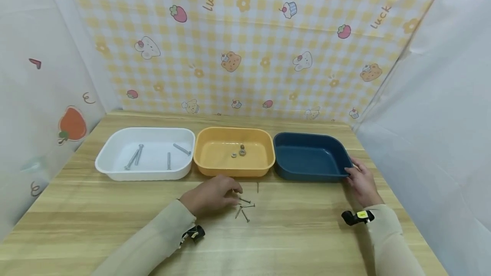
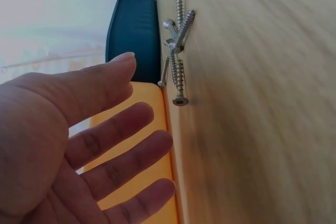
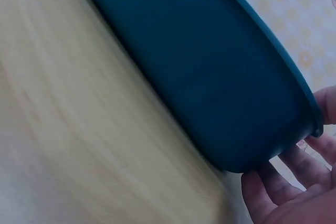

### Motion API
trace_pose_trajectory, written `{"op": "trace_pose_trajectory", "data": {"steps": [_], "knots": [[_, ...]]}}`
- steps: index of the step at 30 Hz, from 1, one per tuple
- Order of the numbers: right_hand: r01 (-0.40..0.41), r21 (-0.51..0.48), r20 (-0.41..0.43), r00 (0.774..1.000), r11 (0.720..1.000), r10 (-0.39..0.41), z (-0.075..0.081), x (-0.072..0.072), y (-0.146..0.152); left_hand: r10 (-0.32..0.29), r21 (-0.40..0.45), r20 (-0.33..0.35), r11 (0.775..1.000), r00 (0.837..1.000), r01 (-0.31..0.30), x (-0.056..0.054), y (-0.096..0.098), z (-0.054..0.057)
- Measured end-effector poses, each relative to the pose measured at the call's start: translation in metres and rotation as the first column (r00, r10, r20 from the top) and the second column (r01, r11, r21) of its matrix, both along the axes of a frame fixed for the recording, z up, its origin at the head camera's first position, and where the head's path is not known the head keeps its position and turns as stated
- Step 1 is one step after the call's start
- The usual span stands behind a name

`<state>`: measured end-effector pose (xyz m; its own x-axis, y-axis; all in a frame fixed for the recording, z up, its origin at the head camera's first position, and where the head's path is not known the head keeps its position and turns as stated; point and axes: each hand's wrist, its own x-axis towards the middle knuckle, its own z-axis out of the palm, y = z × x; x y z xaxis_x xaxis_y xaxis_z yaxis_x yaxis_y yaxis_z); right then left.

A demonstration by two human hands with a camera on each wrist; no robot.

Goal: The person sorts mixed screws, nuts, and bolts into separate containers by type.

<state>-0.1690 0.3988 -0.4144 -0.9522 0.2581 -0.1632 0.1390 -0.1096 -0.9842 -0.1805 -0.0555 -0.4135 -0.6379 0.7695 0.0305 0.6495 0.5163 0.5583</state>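
My left hand (image 1: 212, 195) hovers low over the wooden table with its fingers loosely spread and nothing between them. Just beyond its fingertips lies a loose group of several metal screws (image 1: 248, 205), with threaded shanks visible in the left wrist view. One more screw (image 1: 258, 187) lies a little apart, near the yellow bin (image 1: 230, 173). At the far right, my right hand (image 1: 362, 182) grips the near right corner of the dark blue bin (image 1: 307, 177). In the right wrist view its thumb is at the rim and its fingers (image 3: 257, 198) lie against the end wall.
Left of the yellow bin stands a white bin (image 1: 145, 175) holding several long bolts (image 1: 168, 161). A few nuts (image 1: 242, 152) sit inside the yellow one. The three bins form a row before a checked cloth backdrop (image 1: 249, 46), with pale side walls left and right.
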Motion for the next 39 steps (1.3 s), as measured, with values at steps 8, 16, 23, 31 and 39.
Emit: {"op": "trace_pose_trajectory", "data": {"steps": [8,16,23,31,39], "knots": [[-0.025,-0.014,-0.025,0.999,1.000,0.025,-0.006,0.001,-0.009,-0.021,-0.002,0.027,1.000,0.999,0.021,-0.005,0.007,-0.004],[-0.050,0.008,-0.042,0.998,0.999,0.050,-0.009,0.002,-0.018,-0.024,0.002,0.072,1.000,0.997,0.024,-0.007,0.010,-0.005],[-0.063,0.016,-0.054,0.997,0.998,0.063,-0.012,0.001,-0.024,-0.011,-0.032,0.101,0.999,0.995,0.015,-0.008,0.012,-0.003],[-0.056,-0.017,-0.044,0.998,0.998,0.055,-0.016,-0.001,-0.025,-0.001,-0.055,0.101,0.998,0.995,0.006,-0.009,0.012,-0.002],[-0.022,0.026,0.001,1.000,0.999,0.022,-0.022,-0.003,-0.028,0.018,-0.100,0.107,0.995,0.994,-0.007,-0.009,0.014,-0.006]]}}
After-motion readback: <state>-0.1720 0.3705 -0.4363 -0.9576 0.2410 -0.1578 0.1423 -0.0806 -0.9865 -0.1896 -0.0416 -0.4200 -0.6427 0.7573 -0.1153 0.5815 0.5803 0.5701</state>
